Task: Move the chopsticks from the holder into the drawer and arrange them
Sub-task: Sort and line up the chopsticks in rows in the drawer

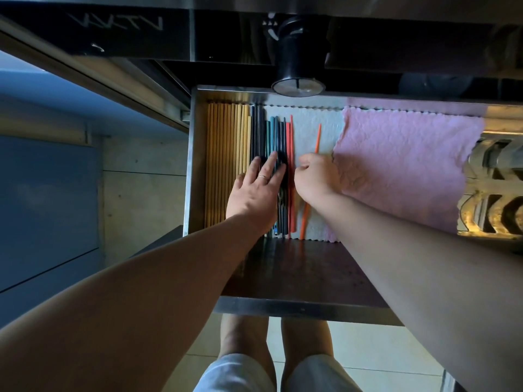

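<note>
Head view, looking down into an open steel drawer [283, 305]. Chopsticks lie lengthwise at its left end: a block of pale wooden chopsticks [223, 165] against the left wall, then dark chopsticks [259, 131] mixed with teal ones [271, 134], then red chopsticks [289, 137].

Left hand [254, 190] lies flat on the dark and teal group with its fingers straight and spread, pressing down. It wears a ring [262, 177].

Right hand [315, 176] is just beside it, fingers curled and gripping one orange chopstick [318, 137]. That stick is slightly tilted and apart from the red ones, above a white cloth [305, 120].

A pink cloth [410, 154] overlaps the white one and covers the right part of the drawer.

A black cylindrical holder [297, 58] stands on the dark counter at the drawer's far edge; its contents cannot be seen.

White lettering [116, 24] on the black panel at top left appears upside down or mirrored, something like "VATTI", not read with certainty. There are small white marks near the holder, unreadable.

Bare knees and light shorts [235, 372] show below the drawer front.
</note>
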Motion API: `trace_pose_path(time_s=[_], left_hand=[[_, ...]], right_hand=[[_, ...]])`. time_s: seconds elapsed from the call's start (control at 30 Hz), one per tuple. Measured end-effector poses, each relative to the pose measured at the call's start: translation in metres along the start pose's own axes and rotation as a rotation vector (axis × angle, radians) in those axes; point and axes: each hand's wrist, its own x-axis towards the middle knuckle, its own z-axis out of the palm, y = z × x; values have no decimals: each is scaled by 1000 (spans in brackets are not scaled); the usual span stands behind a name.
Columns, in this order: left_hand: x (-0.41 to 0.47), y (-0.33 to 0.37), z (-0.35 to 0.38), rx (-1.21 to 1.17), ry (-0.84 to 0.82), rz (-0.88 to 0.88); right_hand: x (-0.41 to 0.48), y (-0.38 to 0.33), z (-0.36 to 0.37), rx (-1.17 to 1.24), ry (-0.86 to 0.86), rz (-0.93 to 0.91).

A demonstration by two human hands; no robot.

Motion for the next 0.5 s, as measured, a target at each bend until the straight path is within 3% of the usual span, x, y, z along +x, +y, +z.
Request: trace_pose_path(time_s=[0.1,0.23,0.5], left_hand=[[1,0,2,75,-38,67],[3,5,4,140,-96,131],[0,4,5,182,-153,157]], right_hand=[[-3,3,-3,-1,16,-12],[2,20,-14,-94,173,82],[16,40,-4,-241,25,119]])
